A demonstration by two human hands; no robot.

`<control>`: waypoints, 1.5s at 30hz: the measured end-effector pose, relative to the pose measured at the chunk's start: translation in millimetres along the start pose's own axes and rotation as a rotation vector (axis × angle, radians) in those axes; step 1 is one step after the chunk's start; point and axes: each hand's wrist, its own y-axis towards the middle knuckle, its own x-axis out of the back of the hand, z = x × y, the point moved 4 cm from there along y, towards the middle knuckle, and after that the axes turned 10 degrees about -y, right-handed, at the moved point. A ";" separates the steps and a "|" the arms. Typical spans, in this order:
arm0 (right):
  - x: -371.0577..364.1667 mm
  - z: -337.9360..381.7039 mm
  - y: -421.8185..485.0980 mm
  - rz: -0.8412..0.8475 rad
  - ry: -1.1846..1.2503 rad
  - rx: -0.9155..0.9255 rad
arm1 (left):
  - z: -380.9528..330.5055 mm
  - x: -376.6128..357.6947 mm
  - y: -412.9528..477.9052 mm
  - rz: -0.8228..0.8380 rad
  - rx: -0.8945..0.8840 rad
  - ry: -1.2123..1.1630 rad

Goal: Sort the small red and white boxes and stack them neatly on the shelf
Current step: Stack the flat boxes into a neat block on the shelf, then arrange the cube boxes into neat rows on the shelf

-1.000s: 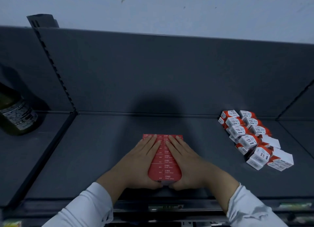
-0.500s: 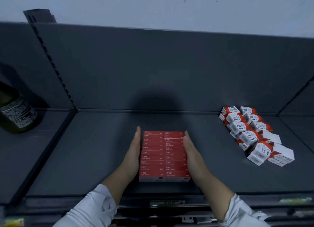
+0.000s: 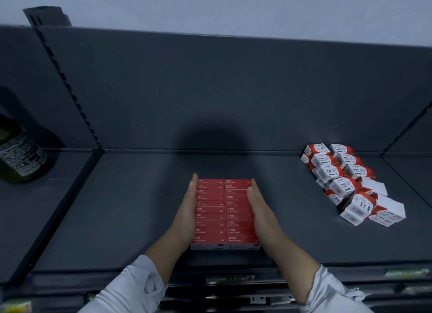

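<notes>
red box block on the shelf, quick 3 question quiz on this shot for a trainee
1. Where do the left hand and right hand touch the red box block? A) on top B) flat against its two sides C) underneath
2. True or false: the paper clip boxes lie to the right of the block, apart from it.
3. Fill in: the dark bottle stands at the far ___ of the view.
Key: 1 B; 2 true; 3 left
</notes>
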 end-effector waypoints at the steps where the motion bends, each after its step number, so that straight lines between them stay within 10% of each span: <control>1: -0.7 0.9 -0.6 0.002 -0.004 0.001 | 0.6 1.1 1.4 -0.005 -0.011 0.032; 22: 11.1 2.3 -1.3 0.036 0.037 -0.035 | -5.1 14.8 3.4 0.053 -0.037 0.239; 35: 72.2 29.9 16.2 -0.001 -1.060 0.157 | -31.1 32.3 51.6 0.208 -0.278 1.310; 45: 86.6 35.9 5.6 -0.016 -1.274 0.079 | -22.2 -4.3 66.5 0.298 -0.247 1.541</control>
